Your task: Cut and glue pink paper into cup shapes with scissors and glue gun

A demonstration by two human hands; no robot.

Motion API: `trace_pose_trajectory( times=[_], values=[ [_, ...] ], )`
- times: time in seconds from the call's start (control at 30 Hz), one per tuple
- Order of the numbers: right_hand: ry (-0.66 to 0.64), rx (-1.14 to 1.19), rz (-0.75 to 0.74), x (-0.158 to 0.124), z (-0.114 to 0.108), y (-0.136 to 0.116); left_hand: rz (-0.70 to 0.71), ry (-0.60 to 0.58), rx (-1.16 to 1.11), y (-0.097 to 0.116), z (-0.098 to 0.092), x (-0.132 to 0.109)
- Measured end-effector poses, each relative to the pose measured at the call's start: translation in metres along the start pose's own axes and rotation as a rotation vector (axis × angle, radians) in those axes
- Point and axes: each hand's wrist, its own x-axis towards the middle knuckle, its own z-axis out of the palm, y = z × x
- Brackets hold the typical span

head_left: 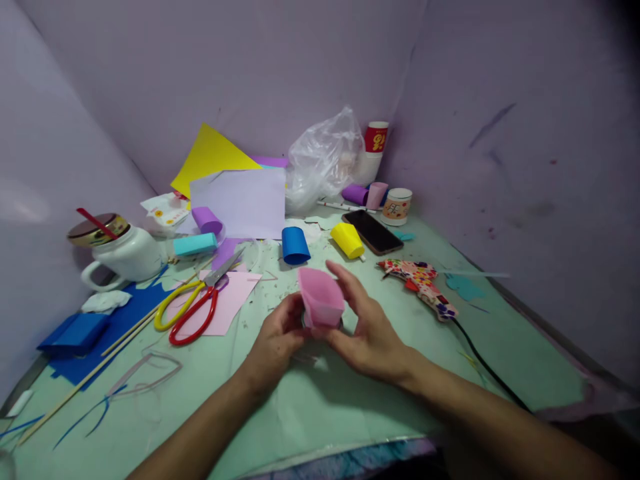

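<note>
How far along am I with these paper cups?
Formed already: the blue cup, the yellow cup and a purple roll. In hand: left hand and right hand hold the pink cup. Possibly left: the yellow sheet and lilac sheet at the back look uncut.

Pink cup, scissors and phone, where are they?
pink cup (pixel 323 301), head view, on its front wall.
scissors (pixel 224 268), head view, on the metal blade.
phone (pixel 373 231), head view, on its dark screen.

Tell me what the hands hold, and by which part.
A pink cup: the left hand grips its lower left side, the right hand its right side.
</note>
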Motion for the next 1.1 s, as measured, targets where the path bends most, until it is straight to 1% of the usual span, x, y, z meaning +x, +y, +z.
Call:
trace_pose_trajectory(
  times=[0.07, 0.17, 0.33, 0.47, 0.53, 0.63, 0.67, 0.7, 0.73, 0.8, 0.83, 0.87, 0.9, 0.93, 1.0, 1.1],
  values=[
    [-0.049, 0.035, -0.030, -0.003, 0.000, 0.002, 0.028, 0.049, 0.070, -0.001, -0.001, 0.000],
    [-0.079, 0.082, -0.042, -0.003, -0.001, 0.004, 0.065, 0.098, 0.155, 0.000, -0.001, 0.001],
    [-0.150, 0.226, 0.050, 0.002, -0.006, 0.004, 0.050, 0.085, 0.265, 0.004, -0.001, -0.001],
    [-0.200, 0.331, 0.158, 0.005, -0.007, 0.004, 0.004, 0.145, 0.340, 0.001, -0.003, -0.004],
    [-0.227, 0.323, 0.175, 0.007, -0.008, 0.005, -0.004, 0.155, 0.383, 0.000, -0.004, -0.004],
    [-0.219, 0.329, 0.170, 0.009, -0.008, 0.006, 0.010, 0.139, 0.456, 0.001, -0.006, -0.004],
    [-0.209, 0.339, 0.176, 0.010, -0.008, 0.007, 0.041, 0.153, 0.474, 0.003, -0.007, -0.005],
    [-0.202, 0.347, 0.190, 0.010, -0.008, 0.008, 0.102, 0.197, 0.495, 0.005, -0.008, -0.006],
    [-0.198, 0.350, 0.211, 0.011, -0.007, 0.009, 0.193, 0.265, 0.531, 0.008, -0.009, -0.008],
    [-0.193, 0.347, 0.262, 0.011, -0.005, 0.011, 0.428, 0.411, 0.651, 0.014, -0.010, -0.014],
    [-0.193, 0.345, 0.283, 0.011, -0.003, 0.013, 0.533, 0.461, 0.726, 0.017, -0.010, -0.018],
    [-0.194, 0.345, 0.298, 0.010, -0.002, 0.014, 0.609, 0.475, 0.803, 0.019, -0.010, -0.021],
    [-0.194, 0.347, 0.308, 0.010, 0.000, 0.015, 0.649, 0.454, 0.874, 0.022, -0.010, -0.025],
    [-0.197, 0.351, 0.320, 0.009, 0.002, 0.016, 0.660, 0.417, 0.934, 0.023, -0.009, -0.027],
    [-0.207, 0.361, 0.334, 0.009, 0.005, 0.017, 0.633, 0.351, 1.011, 0.024, -0.009, -0.030],
    [-0.228, 0.370, 0.336, 0.007, 0.008, 0.016, 0.558, 0.284, 1.017, 0.023, -0.011, -0.028]
  ],
)
